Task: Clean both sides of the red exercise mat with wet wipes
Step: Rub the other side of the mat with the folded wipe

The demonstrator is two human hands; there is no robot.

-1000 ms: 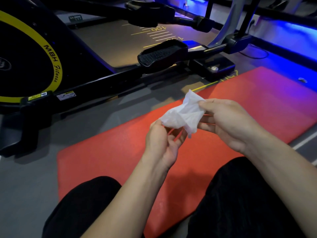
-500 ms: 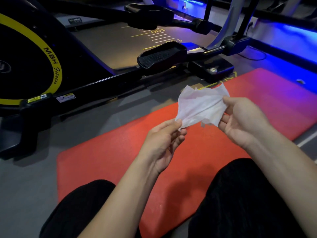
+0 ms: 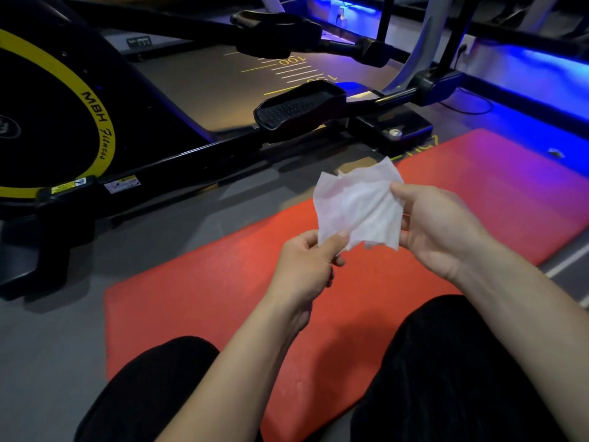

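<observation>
The red exercise mat (image 3: 197,301) lies flat on the grey floor, running from lower left to upper right under my knees. Above it I hold a white wet wipe (image 3: 357,205), spread out almost flat. My left hand (image 3: 306,266) pinches its lower left corner between thumb and fingers. My right hand (image 3: 439,224) pinches its right edge. The wipe hangs in the air, clear of the mat.
A black elliptical trainer with a yellow-ringed flywheel (image 3: 54,122) and pedals (image 3: 296,106) stands just beyond the mat's far edge. My black-trousered legs (image 3: 452,371) rest on the mat's near side. A small pale scrap (image 3: 554,152) lies at the mat's far right.
The wipe went from a crumpled bunch to an opened sheet. My hands moved apart, the right one pulling its edge to the right.
</observation>
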